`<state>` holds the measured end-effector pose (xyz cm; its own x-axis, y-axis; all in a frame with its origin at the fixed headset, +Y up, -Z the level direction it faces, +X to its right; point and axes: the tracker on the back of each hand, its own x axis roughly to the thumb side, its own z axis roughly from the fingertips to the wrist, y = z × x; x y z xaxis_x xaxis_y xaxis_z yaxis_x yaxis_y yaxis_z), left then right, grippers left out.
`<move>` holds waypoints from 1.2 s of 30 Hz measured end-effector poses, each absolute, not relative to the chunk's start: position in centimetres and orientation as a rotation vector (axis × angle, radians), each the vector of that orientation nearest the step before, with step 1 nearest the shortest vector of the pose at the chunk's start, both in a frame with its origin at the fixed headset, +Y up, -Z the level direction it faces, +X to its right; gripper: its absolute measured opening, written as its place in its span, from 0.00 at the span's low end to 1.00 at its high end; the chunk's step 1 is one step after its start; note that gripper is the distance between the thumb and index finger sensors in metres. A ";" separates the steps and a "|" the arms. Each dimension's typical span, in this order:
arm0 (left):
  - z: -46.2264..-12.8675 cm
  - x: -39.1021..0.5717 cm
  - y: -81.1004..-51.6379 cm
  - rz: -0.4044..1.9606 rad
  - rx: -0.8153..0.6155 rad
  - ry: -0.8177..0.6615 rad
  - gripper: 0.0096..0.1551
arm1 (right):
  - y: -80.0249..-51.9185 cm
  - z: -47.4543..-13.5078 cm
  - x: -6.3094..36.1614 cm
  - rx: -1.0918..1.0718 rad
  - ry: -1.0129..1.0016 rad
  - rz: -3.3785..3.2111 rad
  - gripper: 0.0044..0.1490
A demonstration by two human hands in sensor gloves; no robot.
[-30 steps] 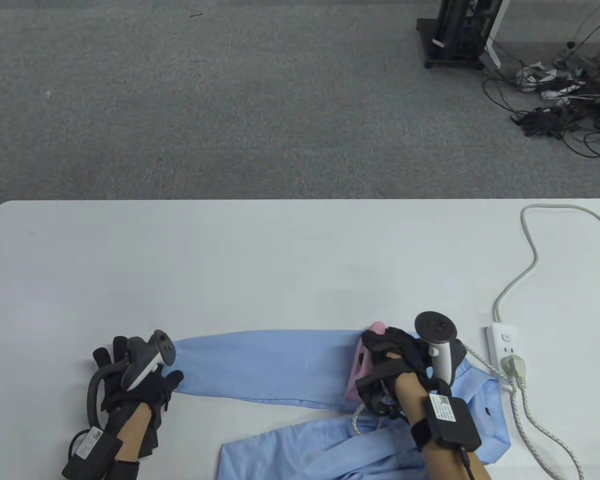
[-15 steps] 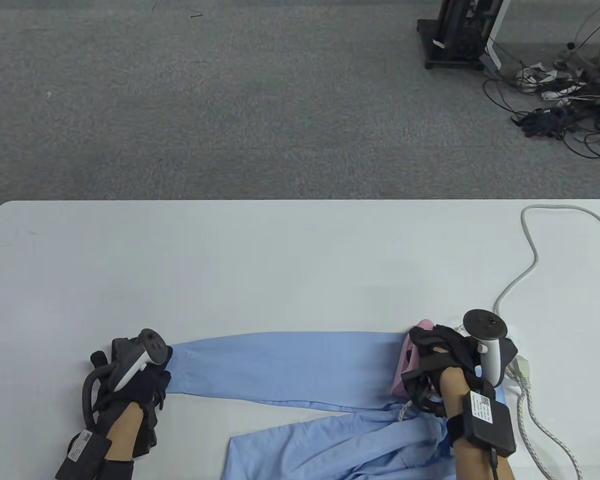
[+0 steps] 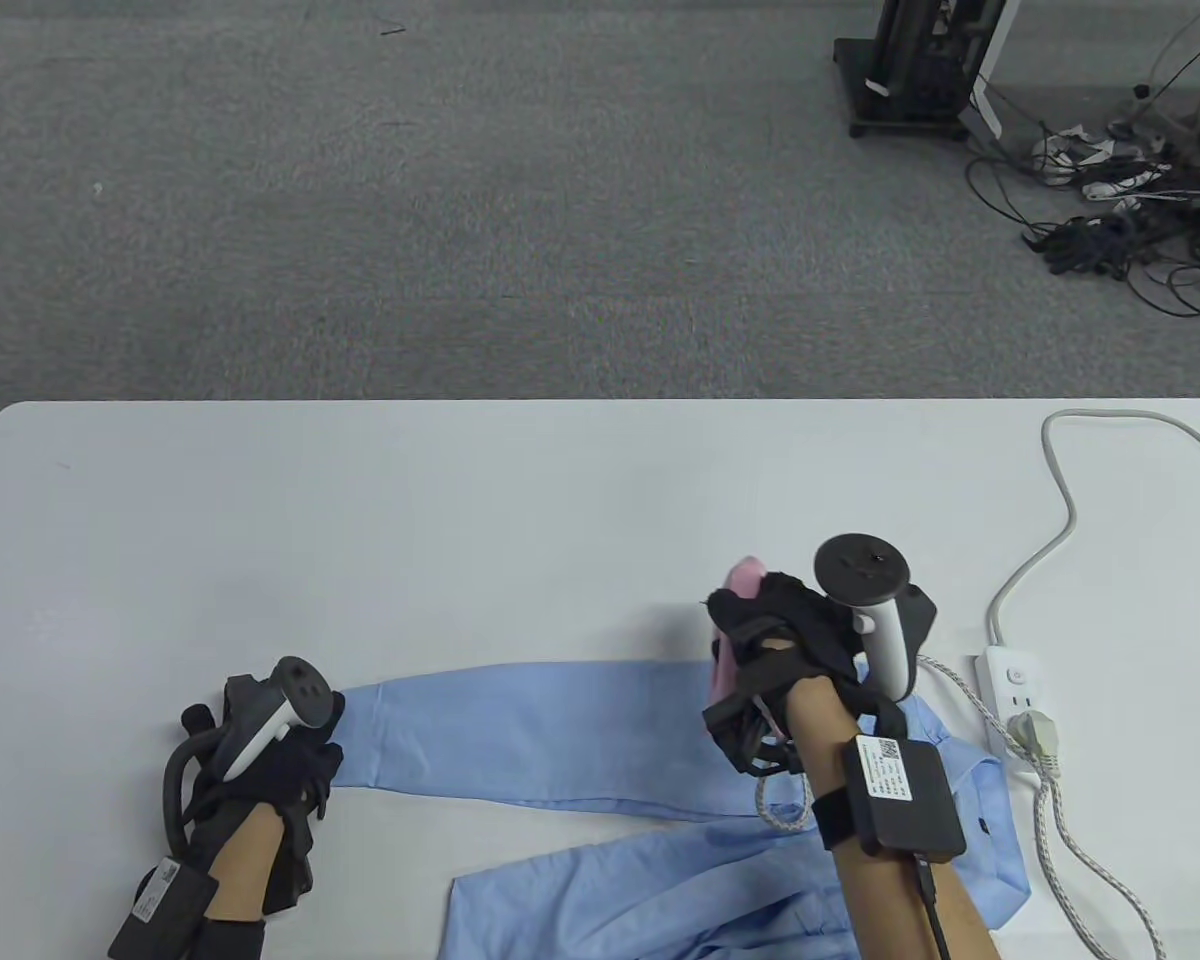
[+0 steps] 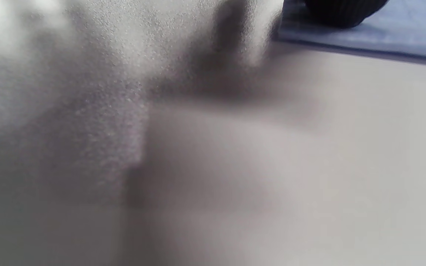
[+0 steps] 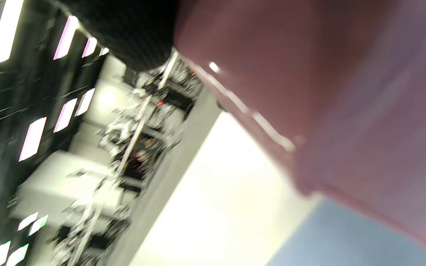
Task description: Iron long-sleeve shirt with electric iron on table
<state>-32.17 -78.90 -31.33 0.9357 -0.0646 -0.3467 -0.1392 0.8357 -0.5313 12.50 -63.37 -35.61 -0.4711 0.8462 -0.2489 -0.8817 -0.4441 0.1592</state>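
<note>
Mid-task: left hand [image 3: 260,770] pins the sleeve [image 3: 530,735] cuff, right hand [image 3: 790,660] grips the iron [image 3: 738,640]; shirt body [image 3: 720,890] looks unironed.

The right hand [image 3: 800,650] lifts the pink iron [image 3: 735,625] off the shirt [image 3: 580,730], moving it left and farther back.

The table view is evenly and brightly lit from above and sharp throughout, with only soft, faint shadows on the white table [image 3: 460,520] beside the raised right hand [image 3: 790,650]. The left wrist view is dim, grey and almost wholly out of focus. The right wrist view is tilted and smeared by motion blur, with ceiling lights [image 5: 31,138] glaring as pink-white bars.
</note>
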 end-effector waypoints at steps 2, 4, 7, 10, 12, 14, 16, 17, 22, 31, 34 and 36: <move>-31.3 -32.2 -78.9 0.041 -0.583 0.362 0.33 | -62.4 -35.8 9.5 -0.056 0.369 1.973 0.40; -31.3 -32.2 -78.9 0.046 -0.584 0.362 0.33 | -62.0 -35.9 5.6 0.063 0.460 1.911 0.41; -31.3 -32.2 -78.9 0.045 -0.586 0.364 0.33 | -62.7 -35.8 1.3 0.159 0.560 1.880 0.41; -31.3 -32.1 -78.9 0.032 -0.582 0.364 0.33 | -64.9 -35.8 -3.7 0.240 0.668 1.899 0.41; -31.3 -32.1 -78.9 0.032 -0.580 0.364 0.33 | -66.7 -36.1 -5.9 0.245 0.727 1.942 0.41; -31.4 -32.2 -78.8 0.039 -0.589 0.361 0.33 | -68.6 -36.3 -7.5 0.228 0.766 1.974 0.41; -31.4 -32.3 -78.9 0.049 -0.596 0.360 0.33 | -70.5 -36.4 -8.9 0.217 0.800 1.953 0.41; -31.3 -32.4 -78.9 0.050 -0.597 0.360 0.33 | -71.5 -36.4 -9.4 0.208 0.819 1.924 0.41; -31.4 -32.3 -78.9 0.043 -0.596 0.359 0.33 | -74.6 -36.4 -10.9 0.157 0.923 1.713 0.41; -31.3 -32.2 -78.9 0.041 -0.598 0.357 0.33 | -76.9 -36.2 -11.1 0.060 0.863 1.739 0.40; -31.2 -32.0 -79.0 0.031 -0.615 0.345 0.35 | -76.8 -36.3 -10.7 0.024 0.840 1.760 0.40; -31.1 -31.7 -79.0 0.015 -0.629 0.344 0.39 | -76.8 -36.4 -10.0 -0.011 0.814 1.771 0.40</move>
